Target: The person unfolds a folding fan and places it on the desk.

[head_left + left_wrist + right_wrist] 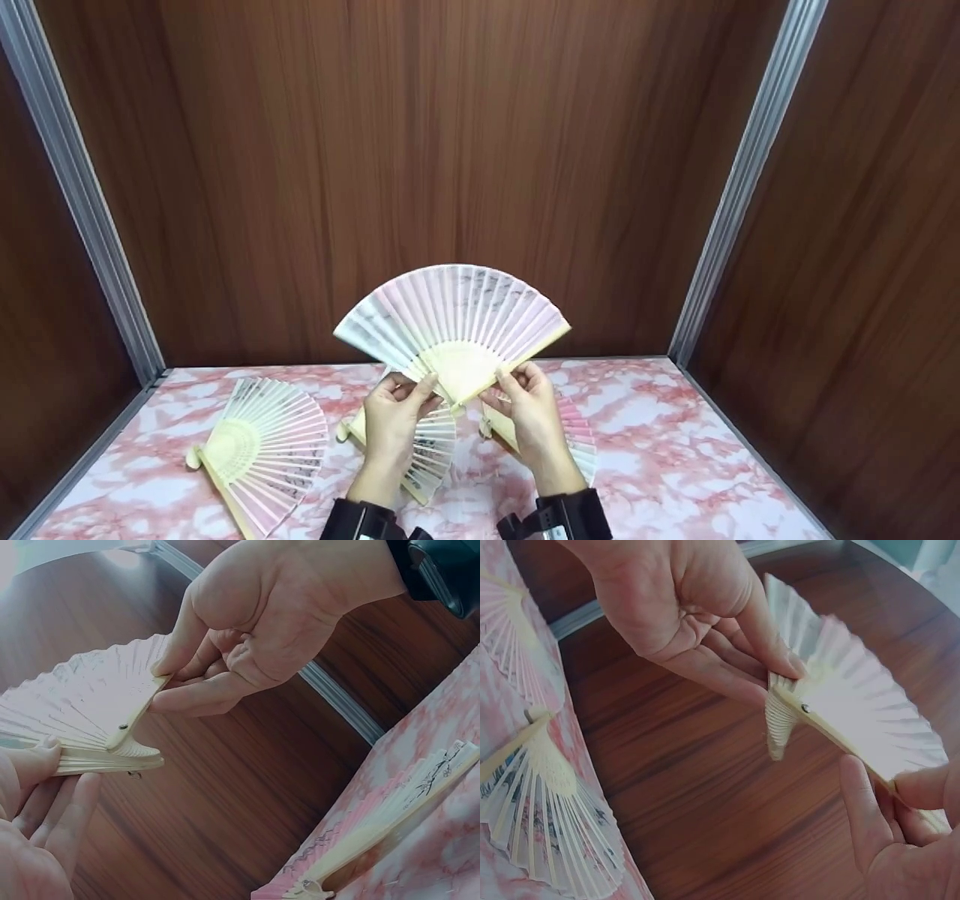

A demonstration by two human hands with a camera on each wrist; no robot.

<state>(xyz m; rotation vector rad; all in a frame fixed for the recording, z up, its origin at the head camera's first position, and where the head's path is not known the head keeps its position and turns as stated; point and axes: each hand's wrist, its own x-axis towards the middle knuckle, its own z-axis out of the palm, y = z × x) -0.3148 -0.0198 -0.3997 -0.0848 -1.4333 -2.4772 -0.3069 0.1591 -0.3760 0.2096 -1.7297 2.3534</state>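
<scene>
Spread wide and raised above the table is a folding fan (pixel 454 311), pale pink with a bluish left end and grey markings. My left hand (pixel 396 424) pinches its left edge near the pivot between thumb and fingers. On the other edge, my right hand (pixel 531 412) pinches the pale guard stick (pixel 832 733). The pivot rivet (pixel 124 727) shows between the two hands in the left wrist view. Below my hands lie two more spread fans, one with dark markings (pixel 433 454) behind the left hand and a pink-and-white one (pixel 576 431) behind the right; the hands partly hide both.
Another spread pink fan (pixel 274 442) lies at the table's left. The table (pixel 675 450) has a pink-and-white marbled top. Brown wood-grain panels (pixel 465 150) enclose it at the back and sides, with metal posts (pixel 750 172) at the corners.
</scene>
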